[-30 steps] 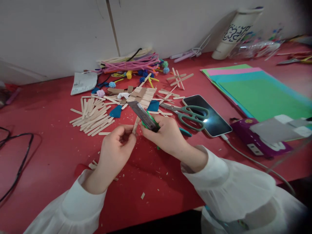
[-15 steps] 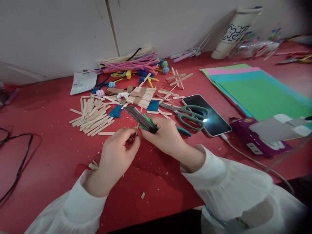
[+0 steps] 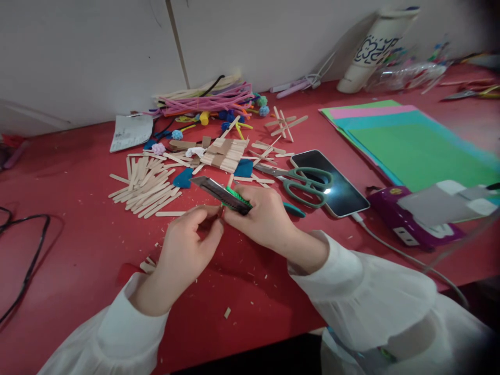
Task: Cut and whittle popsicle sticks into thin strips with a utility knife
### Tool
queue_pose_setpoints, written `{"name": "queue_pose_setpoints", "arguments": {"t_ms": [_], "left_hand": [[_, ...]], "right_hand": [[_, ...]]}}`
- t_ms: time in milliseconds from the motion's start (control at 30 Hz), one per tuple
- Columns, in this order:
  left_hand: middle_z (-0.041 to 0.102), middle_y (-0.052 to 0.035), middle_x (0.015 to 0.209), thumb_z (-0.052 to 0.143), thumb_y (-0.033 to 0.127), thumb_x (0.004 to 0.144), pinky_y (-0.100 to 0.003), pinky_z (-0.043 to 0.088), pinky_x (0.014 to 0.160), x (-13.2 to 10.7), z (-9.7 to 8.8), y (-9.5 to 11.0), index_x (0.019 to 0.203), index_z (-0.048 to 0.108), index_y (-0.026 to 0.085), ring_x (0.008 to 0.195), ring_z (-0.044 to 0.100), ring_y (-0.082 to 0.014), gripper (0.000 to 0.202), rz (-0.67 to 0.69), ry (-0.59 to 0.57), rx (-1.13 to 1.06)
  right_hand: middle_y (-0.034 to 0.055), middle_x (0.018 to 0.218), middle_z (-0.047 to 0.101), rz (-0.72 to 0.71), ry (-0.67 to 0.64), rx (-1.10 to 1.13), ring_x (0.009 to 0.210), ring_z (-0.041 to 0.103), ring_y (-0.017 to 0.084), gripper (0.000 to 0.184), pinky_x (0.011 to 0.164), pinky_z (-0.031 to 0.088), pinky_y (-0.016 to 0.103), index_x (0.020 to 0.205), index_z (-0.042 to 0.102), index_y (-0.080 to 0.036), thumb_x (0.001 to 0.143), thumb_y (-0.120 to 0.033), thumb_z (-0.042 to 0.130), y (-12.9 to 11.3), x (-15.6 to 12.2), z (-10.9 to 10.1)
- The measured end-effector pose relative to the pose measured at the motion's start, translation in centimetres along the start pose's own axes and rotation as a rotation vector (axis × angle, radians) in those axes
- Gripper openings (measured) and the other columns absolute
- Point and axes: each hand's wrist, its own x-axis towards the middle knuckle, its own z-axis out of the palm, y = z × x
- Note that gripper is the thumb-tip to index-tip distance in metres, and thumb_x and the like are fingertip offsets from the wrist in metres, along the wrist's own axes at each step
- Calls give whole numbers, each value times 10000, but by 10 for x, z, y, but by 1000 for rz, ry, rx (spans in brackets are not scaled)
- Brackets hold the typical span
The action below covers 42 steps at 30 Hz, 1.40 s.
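Observation:
My right hand [image 3: 265, 216] is closed around a green-handled utility knife [image 3: 224, 195], its long grey blade slid out and pointing up to the left. Thumb and fingers of my left hand [image 3: 191, 242] pinch a craft stick [image 3: 230, 180]; the blade and fingers hide most of it, and its tip shows just above the knife. The two hands almost meet over the red table. Beyond them lie a loose pile of craft sticks [image 3: 146, 185] and a flat panel of sticks [image 3: 226, 154] joined side by side.
Green-handled scissors [image 3: 307, 185] rest partly on a phone [image 3: 336, 182] with a charging cable. A purple power strip [image 3: 414, 219] and coloured paper sheets [image 3: 417, 140] are at the right. Pink pipe cleaners [image 3: 207, 99] lie by the wall. Wood chips dot the red table [image 3: 242, 312].
The knife blade has tilted flatter, its tip a little lower and further left. The pinched stick shows less behind it. Both hands stay nearly in place; the whole view shifts slightly.

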Motion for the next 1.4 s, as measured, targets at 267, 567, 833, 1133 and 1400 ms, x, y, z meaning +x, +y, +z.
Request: {"name": "queue_pose_setpoints", "arguments": {"t_ms": [267, 567, 833, 1133, 1400], "left_hand": [[613, 31, 566, 577, 299, 736, -195, 436, 492, 7, -3, -2, 738, 630, 179, 508, 558, -101, 131, -243, 63, -249], [621, 30, 579, 593, 292, 723, -192, 447, 483, 7, -2, -1, 745, 643, 188, 493, 563, -97, 117, -256, 3, -342], [672, -6, 604, 594, 323, 731, -220, 506, 542, 10, -3, 4, 688, 635, 182, 527, 598, -116, 153, -259, -92, -429], [699, 18, 671, 576, 300, 766, -212, 501, 585, 2, -3, 0, 798, 680, 200, 587, 625, -120, 148, -164, 119, -158], [725, -16, 768, 523, 238, 787, -247, 507, 667, 2, 0, 1, 771, 651, 204, 657, 662, -151, 134, 71, 128, 128]], "right_hand": [[-65, 454, 440, 199, 189, 425, 407, 402, 69, 182, 415, 305, 221, 559, 458, -198, 701, -244, 561, 3, 6, -6], [-104, 416, 452, 259, 112, 629, 351, 441, 60, 116, 366, 331, 190, 746, 539, -189, 725, -272, 617, 5, 7, 1], [-82, 515, 465, 186, -14, 606, 412, 434, 63, 150, 416, 353, 208, 743, 516, -187, 744, -309, 603, 1, 5, -2], [-54, 561, 436, 49, 0, 152, 520, 377, 80, 130, 499, 293, 217, 644, 503, -184, 734, -250, 570, -2, -2, 4], [-55, 539, 372, 71, -36, 96, 522, 357, 86, 189, 507, 261, 225, 582, 389, -202, 709, -205, 529, -1, -2, 5]]}}
